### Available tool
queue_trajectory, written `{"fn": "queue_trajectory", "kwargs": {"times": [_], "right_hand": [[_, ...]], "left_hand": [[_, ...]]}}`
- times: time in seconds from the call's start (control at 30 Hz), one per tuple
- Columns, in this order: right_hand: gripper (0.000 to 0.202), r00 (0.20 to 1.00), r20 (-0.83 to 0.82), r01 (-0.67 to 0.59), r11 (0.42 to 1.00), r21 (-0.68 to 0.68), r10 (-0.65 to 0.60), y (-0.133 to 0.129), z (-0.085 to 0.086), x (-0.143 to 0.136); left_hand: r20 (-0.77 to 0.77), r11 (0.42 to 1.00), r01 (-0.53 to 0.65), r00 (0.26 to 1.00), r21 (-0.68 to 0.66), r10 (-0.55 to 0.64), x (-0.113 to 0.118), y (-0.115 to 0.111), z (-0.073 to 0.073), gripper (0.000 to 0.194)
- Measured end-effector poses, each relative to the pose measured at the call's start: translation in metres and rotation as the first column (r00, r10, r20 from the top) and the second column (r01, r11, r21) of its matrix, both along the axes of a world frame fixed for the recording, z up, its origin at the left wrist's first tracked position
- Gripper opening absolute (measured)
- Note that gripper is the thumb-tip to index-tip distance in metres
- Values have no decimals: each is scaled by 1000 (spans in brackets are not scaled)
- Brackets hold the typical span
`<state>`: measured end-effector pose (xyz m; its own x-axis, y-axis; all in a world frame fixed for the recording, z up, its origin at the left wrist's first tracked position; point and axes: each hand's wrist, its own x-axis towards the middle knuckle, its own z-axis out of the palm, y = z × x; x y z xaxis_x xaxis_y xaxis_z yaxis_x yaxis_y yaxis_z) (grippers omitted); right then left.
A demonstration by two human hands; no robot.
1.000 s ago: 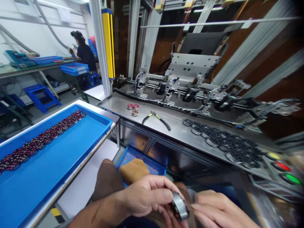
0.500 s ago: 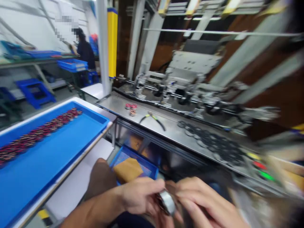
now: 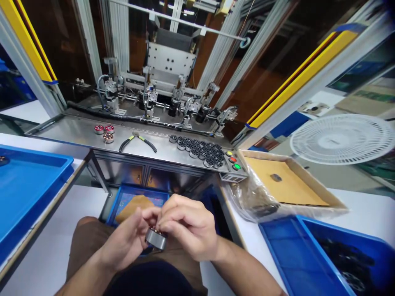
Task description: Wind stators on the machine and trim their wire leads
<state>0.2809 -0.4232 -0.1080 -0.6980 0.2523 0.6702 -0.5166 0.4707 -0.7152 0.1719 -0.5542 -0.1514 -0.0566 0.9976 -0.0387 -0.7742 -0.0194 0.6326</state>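
Observation:
Above my lap, my left hand (image 3: 125, 242) holds a round metal ring part (image 3: 156, 239) with copper windings inside, fingers curled round its left side. The fingertips of my right hand (image 3: 188, 226) are pinched together at the part's upper edge, over the windings; whether they grip a wire there is too small to tell. Beyond, on the steel bench (image 3: 74, 133), are three wound cores with red and copper tones (image 3: 108, 137), pliers (image 3: 137, 139) with black and green handles lying spread, and a cluster of several black cores (image 3: 200, 150).
Machine fixtures (image 3: 151, 100) line the bench's back. Colored buttons (image 3: 233, 159) sit at its right end. A cardboard box (image 3: 284, 176), blue bins (image 3: 348, 250) and a white fan (image 3: 342, 137) are right; a blue tray (image 3: 27, 185) is left. Another blue tray (image 3: 115, 205) lies below the bench.
The view has swung right, bringing the box, fan and right-hand bins into sight. The ring part stays in my left hand, and my right fingers have come over its top.

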Motion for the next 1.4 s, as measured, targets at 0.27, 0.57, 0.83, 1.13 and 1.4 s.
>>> {"fn": "queue_trajectory", "kwargs": {"times": [0.27, 0.57, 0.83, 1.13, 1.4], "right_hand": [[14, 989, 8, 148, 989, 28, -149, 5, 0, -1], [14, 957, 199, 273, 891, -363, -212, -17, -4, 2], [31, 926, 188, 64, 356, -932, 327, -38, -35, -12], [57, 831, -51, -147, 129, -981, 555, -33, -52, -15], [41, 984, 67, -70, 709, -702, 163, -21, -50, -8]], "left_hand": [[-193, 982, -170, 969, -82, 151, -3, -3, 1, 46], [-359, 872, -482, 831, -83, 425, -4, 1, -5, 47], [-289, 872, -469, 862, -139, 417, -12, 0, -10, 55], [-336, 896, -410, 879, -171, 338, -11, -5, -9, 54], [-605, 840, -538, 645, 75, 467, -24, -2, -8, 87]]}}
